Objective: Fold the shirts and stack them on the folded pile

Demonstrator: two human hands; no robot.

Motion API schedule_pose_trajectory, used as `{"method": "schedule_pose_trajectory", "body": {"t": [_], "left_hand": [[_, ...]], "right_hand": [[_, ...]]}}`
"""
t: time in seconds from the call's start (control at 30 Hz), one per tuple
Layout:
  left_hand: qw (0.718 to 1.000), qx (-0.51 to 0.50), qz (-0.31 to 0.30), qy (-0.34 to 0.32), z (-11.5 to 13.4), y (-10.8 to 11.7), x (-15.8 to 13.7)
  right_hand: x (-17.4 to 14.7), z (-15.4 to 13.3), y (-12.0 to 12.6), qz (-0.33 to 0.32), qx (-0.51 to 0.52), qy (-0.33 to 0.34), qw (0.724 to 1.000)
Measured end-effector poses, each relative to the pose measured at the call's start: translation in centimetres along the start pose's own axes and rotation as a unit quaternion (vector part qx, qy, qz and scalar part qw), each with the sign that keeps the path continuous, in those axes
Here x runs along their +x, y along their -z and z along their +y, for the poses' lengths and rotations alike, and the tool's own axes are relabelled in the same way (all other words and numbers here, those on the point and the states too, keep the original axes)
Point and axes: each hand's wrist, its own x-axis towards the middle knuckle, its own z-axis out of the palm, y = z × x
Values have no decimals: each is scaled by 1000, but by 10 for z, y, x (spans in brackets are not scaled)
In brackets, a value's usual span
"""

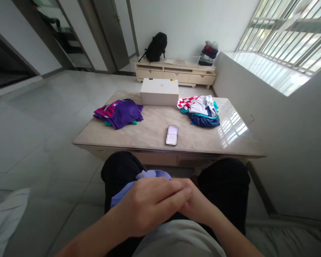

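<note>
My left hand (152, 203) lies over my right hand (199, 203) above my lap, its fingers closed across the back of it. Most of the right hand's fingers are hidden beneath the left. A lavender-blue cloth (124, 192) pokes out under and beyond my left hand, resting over my left thigh; whether either hand grips it I cannot tell. Past my knees, on the low table (152, 137), a phone (172, 135) with a lit, pixelated screen lies near the front edge, apart from both hands.
Purple and red shirts (127, 113) are heaped at the table's left, white, checked and blue shirts (203, 109) at its right. Between them at the back stands a white box (159, 93). Beyond, a low cabinet (176, 76) carries a black backpack (156, 47) and folded clothes (209, 53).
</note>
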Motion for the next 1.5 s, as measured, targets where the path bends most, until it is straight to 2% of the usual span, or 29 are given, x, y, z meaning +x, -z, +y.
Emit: {"method": "schedule_pose_trajectory", "body": {"t": [0.07,0.13,0.23,0.37,0.43,0.5,0.6,0.67,0.77,0.83,0.93,1.07,1.23,1.4,1.47,1.5], "left_hand": [[1000,5,-1,23,-9,-11,-15],[998,15,13,52,-20,-16,-29],[993,5,11,114,-34,-19,-43],[973,-62,-33,222,-55,-32,-47],[950,-115,-65,284,-70,-45,-44],[921,-185,-112,324,-89,-64,-40],[870,-307,-204,328,-117,-107,-39],[824,-382,-227,352,-131,-137,-44],[778,-428,-165,429,-144,-171,-58],[774,-424,-119,454,-149,-181,-66],[777,-420,-92,460,-155,-183,-70],[769,-424,-86,471,-162,-188,-65],[744,-445,-84,492,-162,-199,-64],[722,-456,-60,516,-159,-199,-64],[703,-475,-34,528,-158,-197,-63],[686,-494,-18,534,-158,-196,-62]], "right_hand": [[-3,18,4,29,-52,-29,998],[-10,28,23,63,-118,-33,990],[-19,34,53,87,-204,-7,975],[-15,50,68,110,-274,16,955],[-4,68,73,125,-291,13,948],[11,93,79,110,-280,3,954],[28,139,85,50,-222,-42,973],[31,170,80,38,-183,-79,979],[26,205,66,61,-156,-108,980],[23,219,60,79,-151,-114,979],[27,229,59,103,-142,-110,978],[39,232,61,118,-137,-80,980],[44,233,57,106,-172,-105,974],[41,237,55,94,-166,-131,973],[40,236,55,94,-159,-128,974],[40,234,54,94,-157,-125,975]]}}
